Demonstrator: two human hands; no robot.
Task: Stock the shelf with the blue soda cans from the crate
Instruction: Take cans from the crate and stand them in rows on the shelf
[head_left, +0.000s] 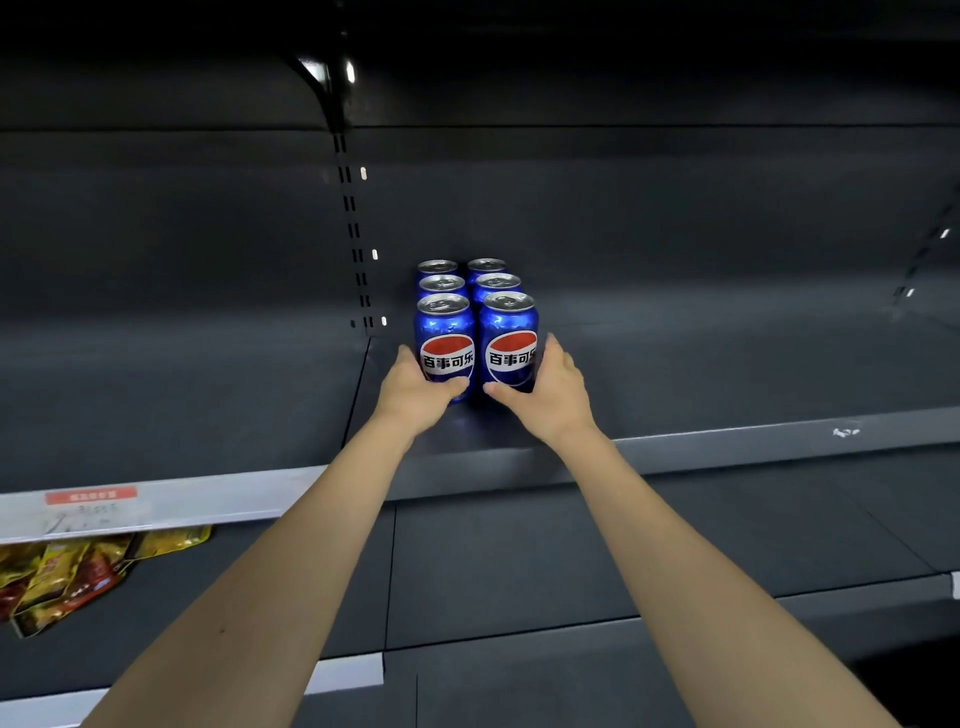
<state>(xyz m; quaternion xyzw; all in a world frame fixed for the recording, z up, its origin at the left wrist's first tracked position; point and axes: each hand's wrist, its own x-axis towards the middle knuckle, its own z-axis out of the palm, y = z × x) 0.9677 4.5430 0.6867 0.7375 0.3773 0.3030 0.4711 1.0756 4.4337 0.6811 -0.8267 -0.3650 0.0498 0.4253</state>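
Note:
Several blue soda cans stand upright in two rows on the dark shelf (727, 384), running from front to back. My left hand (415, 389) grips the front left can (445, 338), thumb across its lower front. My right hand (545, 389) grips the front right can (509, 338) the same way. Both front cans stand on the shelf with their red, white and blue labels facing me. Behind them are two more pairs of cans (467, 278), only their tops and upper sides showing. The crate is out of view.
A slotted upright (356, 244) rises at the back just left of the cans. The shelf's front rail (753, 441) runs across. To the lower left, a price strip with a red tag (91, 496) hangs above yellow snack packets (67, 577). Lower dark shelves lie beneath my arms.

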